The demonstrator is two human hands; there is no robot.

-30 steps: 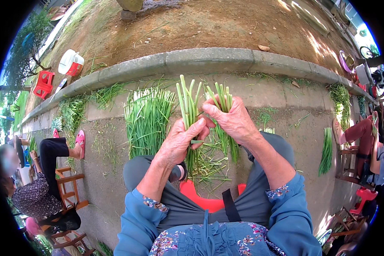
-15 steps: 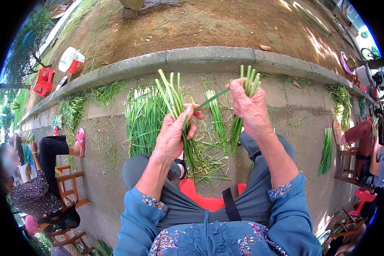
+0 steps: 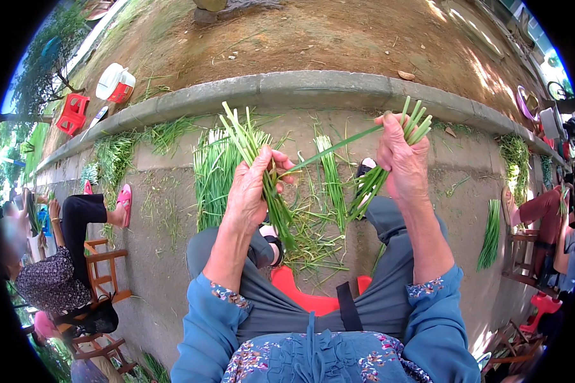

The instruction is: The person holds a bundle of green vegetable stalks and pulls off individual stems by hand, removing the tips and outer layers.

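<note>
The left hand [image 3: 252, 182] and right hand [image 3: 404, 156] are each closed around a bunch of green stalks, the left bunch [image 3: 278, 214] and the right bunch [image 3: 370, 188], pale ends upward. A narrow leaf [image 3: 358, 136] stretches between them, its ends at the fingers; each hand seems to anchor one end, and the closed grips probably keep the stalks from spreading. Beyond and left of the left hand lies a pile of stalks [image 3: 214, 185], ends roughly aligned, perhaps for easy reach. A thin row of stalks [image 3: 330, 179] lies between the hands, with scraps [image 3: 316, 246] nearer the person. Compared with half a second earlier, the hands are wider apart, the left bunch leans farther left, and more leaf shows.
</note>
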